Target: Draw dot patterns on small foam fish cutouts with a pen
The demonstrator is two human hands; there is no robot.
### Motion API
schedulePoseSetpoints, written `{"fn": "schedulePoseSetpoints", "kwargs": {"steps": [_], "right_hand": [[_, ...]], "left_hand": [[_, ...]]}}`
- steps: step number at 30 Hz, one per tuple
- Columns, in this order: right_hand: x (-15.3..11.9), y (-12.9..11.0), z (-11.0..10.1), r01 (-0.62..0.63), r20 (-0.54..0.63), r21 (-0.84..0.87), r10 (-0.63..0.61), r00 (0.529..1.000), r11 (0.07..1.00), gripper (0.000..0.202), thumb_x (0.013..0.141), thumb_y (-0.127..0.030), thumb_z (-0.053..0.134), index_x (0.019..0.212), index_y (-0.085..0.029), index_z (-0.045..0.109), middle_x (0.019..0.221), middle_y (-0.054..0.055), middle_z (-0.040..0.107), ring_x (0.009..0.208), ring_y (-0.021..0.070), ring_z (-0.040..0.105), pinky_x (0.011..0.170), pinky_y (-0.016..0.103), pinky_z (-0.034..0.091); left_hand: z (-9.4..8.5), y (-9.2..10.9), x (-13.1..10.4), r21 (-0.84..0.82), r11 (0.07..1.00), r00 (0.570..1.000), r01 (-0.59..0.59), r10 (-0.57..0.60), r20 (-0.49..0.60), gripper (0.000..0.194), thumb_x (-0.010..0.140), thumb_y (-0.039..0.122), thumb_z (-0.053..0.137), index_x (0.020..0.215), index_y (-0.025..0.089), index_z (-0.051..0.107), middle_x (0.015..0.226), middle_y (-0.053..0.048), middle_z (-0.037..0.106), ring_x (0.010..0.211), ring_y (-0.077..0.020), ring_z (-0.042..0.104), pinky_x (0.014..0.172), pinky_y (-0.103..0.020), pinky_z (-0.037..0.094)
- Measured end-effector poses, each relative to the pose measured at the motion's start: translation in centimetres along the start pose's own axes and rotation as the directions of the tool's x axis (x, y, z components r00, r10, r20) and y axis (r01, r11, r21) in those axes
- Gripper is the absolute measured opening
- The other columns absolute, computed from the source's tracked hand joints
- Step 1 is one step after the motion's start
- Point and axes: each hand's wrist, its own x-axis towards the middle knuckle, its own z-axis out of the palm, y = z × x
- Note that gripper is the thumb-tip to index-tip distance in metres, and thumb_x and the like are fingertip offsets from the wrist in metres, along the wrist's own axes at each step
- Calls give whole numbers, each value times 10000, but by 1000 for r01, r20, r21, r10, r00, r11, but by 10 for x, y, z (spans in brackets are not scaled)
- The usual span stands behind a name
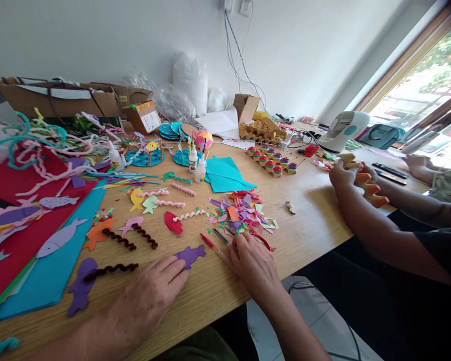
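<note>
My left hand (150, 296) lies flat near the table's front edge, its fingertips at a small purple paper fish (191, 255). My right hand (250, 260) rests to the right, fingers bent, beside a red pen (210, 244), a dark pen (221, 236) and red-handled scissors (262, 241); whether it grips any of them cannot be made out. Behind it is a heap of colored paper scraps (244, 213). A larger purple fish (83, 288) with a dark twisted pipe cleaner (115, 269) lies left of my left hand. A red fish (172, 223) has a pale twisted tail.
Colored sheets (77, 245) cover the left side. Glue bottles (200, 169), a turquoise sheet (225, 175) and painted egg cartons (272, 160) stand farther back. At right, another person's hands (346, 175) hold a carton piece (370, 190).
</note>
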Motion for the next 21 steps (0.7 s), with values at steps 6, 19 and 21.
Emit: {"fn": "schedulePoseSetpoints", "kwargs": {"steps": [6,19,21], "right_hand": [[-3,7,-7,11,-224,229,42,974,973,136,837,-202,514,709,-188,559,683,42,629,637,187,602,565,268,381],[-19,-32,-8,-195,47,841,-290,956,-504,126,815,-320,625,862,-205,648,600,-18,527,505,98,463,497,221,347],[-18,-36,-1,-208,22,814,-329,944,-543,190,744,-311,716,895,-230,633,658,-18,550,552,101,483,523,217,358]], "left_hand": [[4,-1,-1,11,1000,993,-25,26,-117,408,807,-27,318,1028,157,607,1019,-54,665,941,-202,606,831,-338,518],[19,-7,-12,88,996,980,-12,29,-196,352,880,43,317,1054,154,602,1056,-57,671,982,-193,613,836,-340,519],[20,-6,-12,86,996,982,9,7,-189,348,876,35,330,1050,153,608,1052,-64,671,988,-193,609,851,-344,510]]}}
